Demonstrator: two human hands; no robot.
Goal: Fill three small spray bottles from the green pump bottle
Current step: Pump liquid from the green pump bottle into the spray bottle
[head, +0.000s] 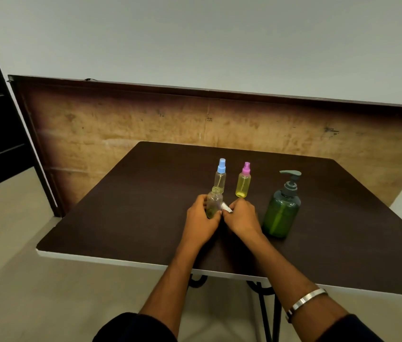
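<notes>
Your left hand (201, 215) is gripping the light, slippery uncapped spray bottle (214, 202) by its body; your right hand (240, 215), beside it, is pinching the white spray cap (300, 208).

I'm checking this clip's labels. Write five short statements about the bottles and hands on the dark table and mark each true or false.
1. The clear small bottle with its neck open is gripped by the left hand. True.
2. The green translucent pump bottle with a grey pump head lies on its side. False: it stands upright, at the right of the right hand.
3. The yellow small spray bottle with a pink top is capped. True.
4. The clear small spray bottle with a blue top is held by the right hand. False: it stands untouched; the right hand holds a small white piece.
5. The dark brown table carries four bottles. True.
</notes>
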